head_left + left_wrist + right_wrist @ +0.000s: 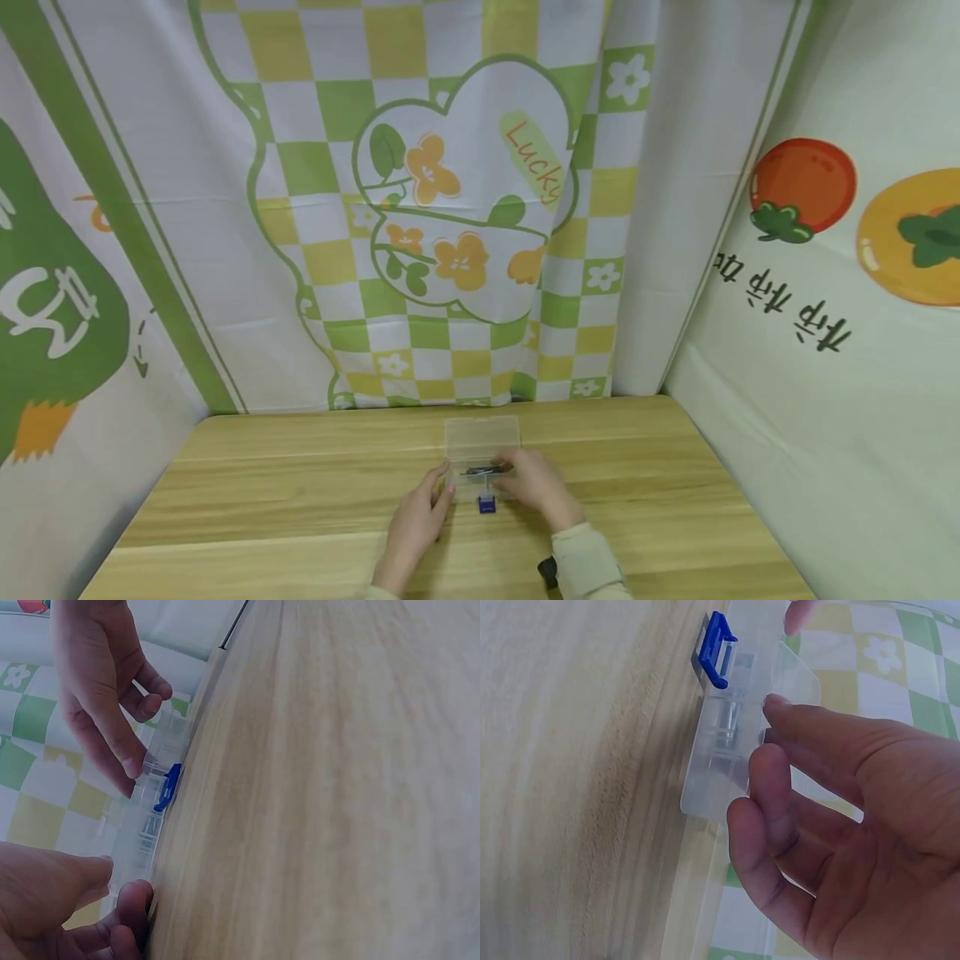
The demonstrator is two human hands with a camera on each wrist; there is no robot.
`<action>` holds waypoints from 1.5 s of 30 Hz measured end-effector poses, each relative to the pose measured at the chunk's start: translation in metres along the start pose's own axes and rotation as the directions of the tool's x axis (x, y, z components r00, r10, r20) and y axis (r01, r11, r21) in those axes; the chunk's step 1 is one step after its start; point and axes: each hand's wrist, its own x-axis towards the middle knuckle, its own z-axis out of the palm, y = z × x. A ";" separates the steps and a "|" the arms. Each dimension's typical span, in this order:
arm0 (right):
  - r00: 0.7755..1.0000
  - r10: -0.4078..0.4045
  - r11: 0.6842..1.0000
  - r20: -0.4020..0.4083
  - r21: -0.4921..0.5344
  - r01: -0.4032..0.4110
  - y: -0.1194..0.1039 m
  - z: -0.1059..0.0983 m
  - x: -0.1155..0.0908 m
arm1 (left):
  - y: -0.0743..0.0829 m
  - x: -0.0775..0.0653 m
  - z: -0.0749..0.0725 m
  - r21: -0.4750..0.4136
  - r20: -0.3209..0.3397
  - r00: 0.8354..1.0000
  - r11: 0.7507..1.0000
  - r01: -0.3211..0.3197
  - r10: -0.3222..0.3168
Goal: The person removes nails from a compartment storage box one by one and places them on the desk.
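A small clear plastic box point(482, 433) with a blue latch point(487, 504) lies on the table, its lid raised at the back. Several thin dark sticks point(480, 472) show in the box, too small to identify. My left hand point(417, 521) grips the left end of the box, thumb above and fingers at the side, as the left wrist view shows. Over the right half of the box is my right hand point(536, 487), thumb and fingers bent beside the right ends of the sticks. Whether they pinch any is unclear; in the right wrist view a dark bit shows between thumb and fingers.
The wooden table point(300, 475) carries the box near its back edge. Behind hangs a checked green and yellow curtain point(465, 358), with printed cloth point(810, 400) at the right side. A black strap piece point(548, 572) sits at the right cuff.
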 end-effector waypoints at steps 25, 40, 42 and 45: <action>0.998 0.009 0.989 -0.061 -0.144 -0.017 -0.004 0.015 0.007 | 0.003 -0.001 -0.003 -0.008 -0.011 1.000 1.000 -0.011 0.011; 0.992 -0.006 0.969 -0.122 -0.245 -0.024 -0.006 0.021 0.009 | 0.003 -0.001 -0.004 -0.010 -0.011 1.000 1.000 -0.003 0.003; 0.992 -0.014 0.970 -0.127 -0.242 -0.017 -0.004 0.021 0.010 | 0.003 -0.001 -0.004 -0.012 -0.013 1.000 1.000 -0.003 0.003; 0.992 -0.016 0.971 -0.128 -0.237 -0.015 -0.001 0.023 0.010 | 0.003 -0.001 -0.003 -0.009 -0.014 1.000 1.000 -0.007 0.007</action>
